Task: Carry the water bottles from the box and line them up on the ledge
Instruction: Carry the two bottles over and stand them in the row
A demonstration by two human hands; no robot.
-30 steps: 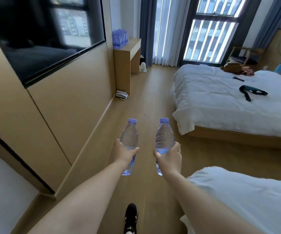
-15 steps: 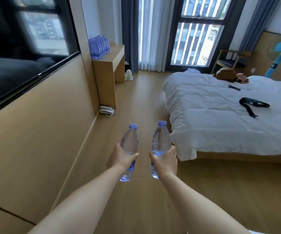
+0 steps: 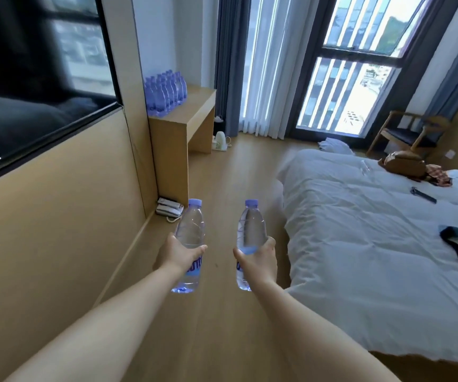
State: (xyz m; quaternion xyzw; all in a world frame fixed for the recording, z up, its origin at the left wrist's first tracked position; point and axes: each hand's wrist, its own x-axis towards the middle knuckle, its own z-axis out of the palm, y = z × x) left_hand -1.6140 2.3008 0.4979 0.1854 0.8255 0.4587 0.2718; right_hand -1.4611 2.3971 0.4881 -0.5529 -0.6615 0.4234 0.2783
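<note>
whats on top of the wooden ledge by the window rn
A tight cluster of water bottles with purple caps stands at the wall end of the ledge; the rest of its top looks bare. Back rows are hidden by front ones, so the count is unclear.

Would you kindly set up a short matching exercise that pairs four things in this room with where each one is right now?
Things:
1. Bottle in the left hand
2. Row of bottles
3. Telephone
4. Kettle

Places:
A. On the floor in the corner at the foot of the ledge
B. On the floor near the curtain
C. Carried upright above the floor
D. Standing on top of the ledge against the wall

Pairs: 1-C, 2-D, 3-A, 4-B
</note>
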